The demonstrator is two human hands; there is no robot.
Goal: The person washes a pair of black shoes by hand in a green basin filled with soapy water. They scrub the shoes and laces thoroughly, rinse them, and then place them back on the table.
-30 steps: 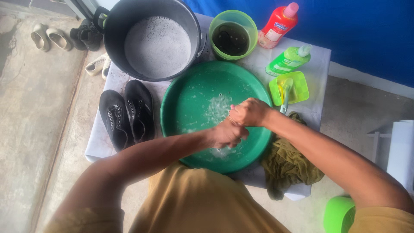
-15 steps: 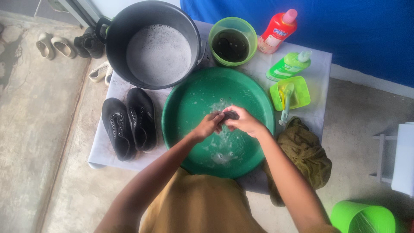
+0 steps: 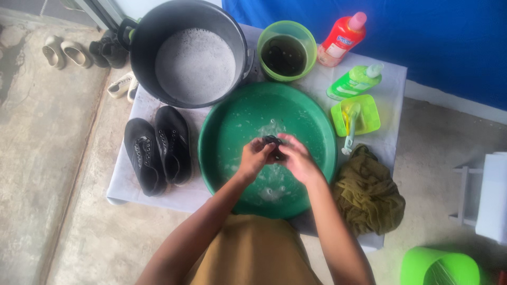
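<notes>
A round green basin [image 3: 222, 132] with soapy water sits in the middle of the white-covered table. Over its centre, my left hand [image 3: 253, 158] and my right hand [image 3: 297, 158] meet, both closed around a small dark object [image 3: 273, 141], likely a wet shoelace or cloth; most of it is hidden by my fingers. A pair of black lace-up shoes [image 3: 157, 148] lies just left of the basin.
A large dark pot [image 3: 193, 50] of foamy water stands at the back left, a green bucket [image 3: 288, 50] of dark water beside it. A red bottle [image 3: 342, 39], green bottle [image 3: 355, 82], green tray with brush [image 3: 356, 116] and olive cloth [image 3: 367, 195] lie right. Shoes [image 3: 63, 50] rest on the floor.
Both hands moved from the basin's right side to its centre and now rub the dark object together. The view shifted slightly.
</notes>
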